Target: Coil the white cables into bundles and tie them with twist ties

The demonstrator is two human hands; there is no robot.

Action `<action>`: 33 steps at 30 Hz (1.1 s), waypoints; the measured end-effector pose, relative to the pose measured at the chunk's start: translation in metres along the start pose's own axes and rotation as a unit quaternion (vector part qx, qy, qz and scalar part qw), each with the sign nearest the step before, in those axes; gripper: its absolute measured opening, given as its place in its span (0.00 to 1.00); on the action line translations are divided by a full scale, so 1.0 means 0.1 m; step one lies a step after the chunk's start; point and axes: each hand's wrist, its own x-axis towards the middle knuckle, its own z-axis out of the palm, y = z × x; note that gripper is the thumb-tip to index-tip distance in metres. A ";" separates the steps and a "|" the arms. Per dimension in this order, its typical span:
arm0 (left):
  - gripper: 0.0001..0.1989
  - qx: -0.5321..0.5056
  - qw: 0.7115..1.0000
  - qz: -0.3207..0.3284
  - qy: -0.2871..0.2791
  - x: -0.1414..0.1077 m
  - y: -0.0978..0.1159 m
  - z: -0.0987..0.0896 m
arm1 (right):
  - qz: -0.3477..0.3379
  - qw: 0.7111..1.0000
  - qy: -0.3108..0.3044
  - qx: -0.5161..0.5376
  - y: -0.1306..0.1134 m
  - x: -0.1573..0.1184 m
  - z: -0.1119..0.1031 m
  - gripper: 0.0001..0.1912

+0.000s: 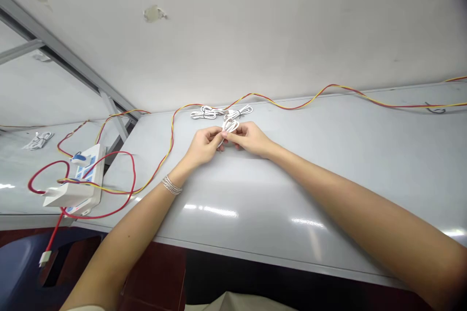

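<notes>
A coiled white cable [230, 125] is held between both hands above the grey table. My left hand [205, 145], with a silver bracelet at its wrist, pinches the coil from the left, fingers closed. From the right, my right hand [251, 139] grips the same coil, its thumb near the other hand's fingertips. Just behind the hands lie more white cable bundles with dark ties, one bundle at the left [203, 114] and another at the right [241, 111]. The fingertips partly hide the lower end of the held coil.
A white power strip [95, 175] with plugs and a looped red cable [134, 175] occupies the table's left side. A twisted red and yellow wire [306, 103] runs along the wall. Another white bundle [38, 140] lies far left, and a blue chair [22, 262] stands below.
</notes>
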 end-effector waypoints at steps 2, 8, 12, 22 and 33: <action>0.16 -0.004 1.000 -0.002 -0.001 0.00 0.00 0.00 | 0.000 1.000 -0.001 -0.001 0.00 0.00 0.00 0.26; 0.13 -0.003 1.000 -0.001 -0.005 0.00 -0.01 -0.01 | -0.007 1.000 0.000 0.000 0.00 0.00 0.00 0.25; 0.12 -0.002 1.000 0.007 -0.006 0.00 -0.01 -0.01 | -0.004 1.000 0.001 0.006 0.00 0.00 0.00 0.24; 0.18 -0.067 0.997 -0.030 -0.002 -0.02 0.00 0.02 | 0.000 1.000 0.000 0.017 -0.05 -0.02 0.01 0.28; 0.19 -0.107 0.992 0.040 0.059 0.04 -0.09 -0.03 | 0.004 1.000 0.023 0.002 -0.07 -0.02 0.02 0.26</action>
